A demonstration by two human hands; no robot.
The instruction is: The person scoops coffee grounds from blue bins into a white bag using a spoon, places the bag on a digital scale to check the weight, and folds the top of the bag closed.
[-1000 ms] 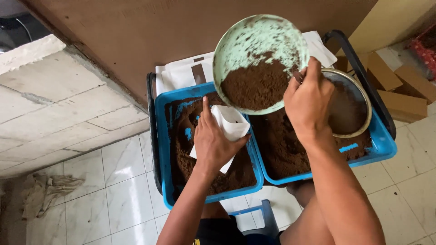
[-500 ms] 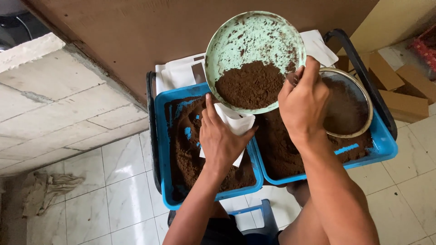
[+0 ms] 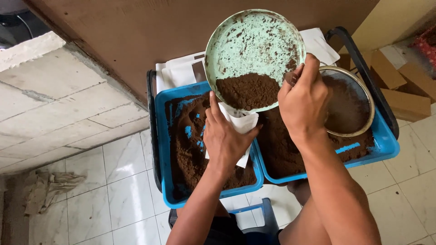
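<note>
Fingers of my right hand (image 3: 303,102) clamp the tilted green bowl (image 3: 254,50) of brown powder (image 3: 247,90). My left hand (image 3: 225,138) grips a white paper pouch (image 3: 240,124) beneath its rim.

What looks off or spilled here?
Little stands out. The green plate is tilted steeply in the right hand, brown powder piled at its low rim over the white pouch held by the left hand. Powder lies unevenly in the left blue tray. A crumpled rag lies on the floor.

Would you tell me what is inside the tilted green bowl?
Brown powder is heaped at the lower edge of the green bowl, above a white bag in the left hand. The bag's inside is hidden.
</note>
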